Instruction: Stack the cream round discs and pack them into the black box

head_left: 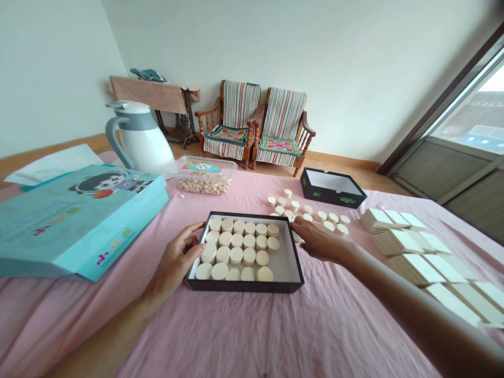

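A black shallow box (293,260) with a white inside sits on the pink cloth in front of me, holding several cream round discs (237,248) in rows. My left hand (177,260) rests against the box's left wall, fingers curled over the rim onto a disc. My right hand (321,239) lies at the box's right far corner, fingers bent toward loose discs (311,211) scattered on the cloth beyond it. What its fingertips hold, if anything, is hidden.
A second black box (333,188) stands open at the back right. Rows of cream flat packs (409,247) lie along the right. A blue printed bag (74,220) lies left, with a white jug (139,137) and a clear tub of small balls (202,177) behind.
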`<state>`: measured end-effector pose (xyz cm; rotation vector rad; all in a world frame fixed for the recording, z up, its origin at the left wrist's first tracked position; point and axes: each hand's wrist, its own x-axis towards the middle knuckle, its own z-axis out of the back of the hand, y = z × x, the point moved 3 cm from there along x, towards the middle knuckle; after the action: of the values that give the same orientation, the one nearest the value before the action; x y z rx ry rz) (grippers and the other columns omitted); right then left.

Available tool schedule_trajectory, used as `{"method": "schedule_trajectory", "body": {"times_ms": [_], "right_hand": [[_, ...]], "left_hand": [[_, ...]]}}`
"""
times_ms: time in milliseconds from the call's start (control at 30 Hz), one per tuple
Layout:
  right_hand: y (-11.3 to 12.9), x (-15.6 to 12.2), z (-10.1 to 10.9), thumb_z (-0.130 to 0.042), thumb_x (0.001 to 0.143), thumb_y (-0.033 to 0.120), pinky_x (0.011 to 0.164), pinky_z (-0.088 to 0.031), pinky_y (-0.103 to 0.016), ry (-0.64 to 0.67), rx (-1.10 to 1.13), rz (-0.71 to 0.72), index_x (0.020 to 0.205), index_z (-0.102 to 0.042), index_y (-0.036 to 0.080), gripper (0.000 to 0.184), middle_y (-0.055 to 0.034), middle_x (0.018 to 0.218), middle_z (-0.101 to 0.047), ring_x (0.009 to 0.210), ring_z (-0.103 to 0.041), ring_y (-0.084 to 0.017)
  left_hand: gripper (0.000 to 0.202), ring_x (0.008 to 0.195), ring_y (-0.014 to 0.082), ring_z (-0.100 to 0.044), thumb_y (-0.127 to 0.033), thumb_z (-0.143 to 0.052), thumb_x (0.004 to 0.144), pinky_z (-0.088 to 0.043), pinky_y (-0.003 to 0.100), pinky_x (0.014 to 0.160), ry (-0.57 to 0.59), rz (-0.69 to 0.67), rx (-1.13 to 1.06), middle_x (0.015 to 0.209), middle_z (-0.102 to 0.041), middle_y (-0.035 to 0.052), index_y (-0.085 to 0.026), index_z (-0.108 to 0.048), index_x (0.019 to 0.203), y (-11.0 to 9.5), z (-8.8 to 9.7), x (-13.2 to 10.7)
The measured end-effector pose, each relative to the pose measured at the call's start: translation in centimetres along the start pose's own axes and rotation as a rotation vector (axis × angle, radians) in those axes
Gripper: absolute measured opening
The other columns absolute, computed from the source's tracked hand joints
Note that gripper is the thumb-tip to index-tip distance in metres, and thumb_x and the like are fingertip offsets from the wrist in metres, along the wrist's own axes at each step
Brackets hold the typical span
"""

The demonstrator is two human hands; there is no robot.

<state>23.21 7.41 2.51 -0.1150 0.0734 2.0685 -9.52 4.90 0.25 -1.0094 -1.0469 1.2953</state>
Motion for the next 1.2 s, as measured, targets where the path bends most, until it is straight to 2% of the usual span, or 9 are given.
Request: {"method": "schedule_trajectory", "body": {"times_ms": [367, 533, 700, 767, 900, 1033, 1200], "right_hand": [[0.1, -0.2, -0.1, -0.060, 0.078, 0.011, 0.074, -0.041, -0.028, -0.031, 0.019, -0.039, 0.101, -0.057, 0.014, 0.024, -0.0117, 0.104, -0.059, 0.094, -0.058, -0.021], [0.1, -1.1, 3.3, -0.058, 0.076, 0.013, 0.069, -0.039, -0.026, -0.100, 0.100, -0.115, 0.091, -0.060, 0.018, 0.016, -0.0062, 0.091, -0.062, 0.079, -0.058, -0.017], [4.0, -2.3, 7.1, -0.059, 0.076, 0.020, 0.068, -0.038, -0.027, -0.161, 0.176, -0.067, 0.090, -0.061, 0.019, 0.014, -0.0048, 0.088, -0.064, 0.081, -0.058, -0.018], [6.0, -2.5, 7.4, -0.062, 0.075, 0.022, 0.070, -0.039, -0.028, -0.108, 0.167, -0.051, 0.091, -0.062, 0.019, 0.016, -0.0057, 0.090, -0.066, 0.085, -0.060, -0.020], [8.8, -1.8, 6.7, -0.062, 0.071, 0.016, 0.073, -0.041, -0.029, 0.093, 0.168, 0.017, 0.096, -0.064, 0.017, 0.025, -0.0093, 0.098, -0.067, 0.094, -0.061, -0.023], [9.8, -0.5, 6.1, -0.060, 0.070, 0.013, 0.072, -0.043, -0.031, 0.189, 0.014, 0.030, 0.097, -0.065, 0.013, 0.028, -0.0130, 0.099, -0.068, 0.094, -0.063, -0.026], [10.4, 0.6, 5.0, -0.059, 0.068, 0.013, 0.071, -0.042, -0.036, 0.243, -0.178, 0.080, 0.084, -0.065, 0.012, 0.017, -0.0127, 0.082, -0.070, 0.077, -0.066, -0.027]], "left_hand": [[0.061, 0.055, 0.0159, -0.057, -0.034, -0.060, 0.071, -0.038, 0.022, 0.046, 0.003, -0.005, -0.003, 0.064, -0.059, -0.0024, -0.014, -0.051, 0.127, 0.0, 0.0, 0.0], [0.061, 0.057, 0.0160, -0.058, -0.034, -0.059, 0.071, -0.038, 0.021, 0.047, 0.010, -0.009, 0.003, 0.065, -0.060, -0.0020, -0.014, -0.051, 0.128, 0.1, 0.0, 0.0], [0.060, 0.060, 0.0169, -0.059, -0.034, -0.060, 0.070, -0.040, 0.022, 0.049, -0.005, -0.013, -0.001, 0.068, -0.062, -0.0005, -0.014, -0.053, 0.126, 0.0, 0.0, 0.0], [0.060, 0.060, 0.0170, -0.059, -0.035, -0.060, 0.071, -0.040, 0.022, 0.049, 0.000, -0.013, 0.000, 0.069, -0.062, -0.0003, -0.014, -0.052, 0.127, 0.1, 0.0, 0.0], [0.061, 0.059, 0.0161, -0.059, -0.036, -0.059, 0.073, -0.040, 0.022, 0.049, 0.014, -0.002, 0.011, 0.073, -0.063, -0.0001, -0.015, -0.049, 0.129, 0.4, 0.0, 0.1], [0.062, 0.060, 0.0164, -0.059, -0.036, -0.057, 0.074, -0.040, 0.022, 0.049, 0.019, 0.001, 0.024, 0.071, -0.061, -0.0007, -0.014, -0.046, 0.131, 0.6, 0.1, 0.2], [0.061, 0.060, 0.0166, -0.059, -0.034, -0.058, 0.074, -0.041, 0.023, 0.051, 0.027, -0.023, 0.019, 0.067, -0.060, -0.0017, -0.014, -0.048, 0.130, 0.4, 0.1, 0.1]]}}
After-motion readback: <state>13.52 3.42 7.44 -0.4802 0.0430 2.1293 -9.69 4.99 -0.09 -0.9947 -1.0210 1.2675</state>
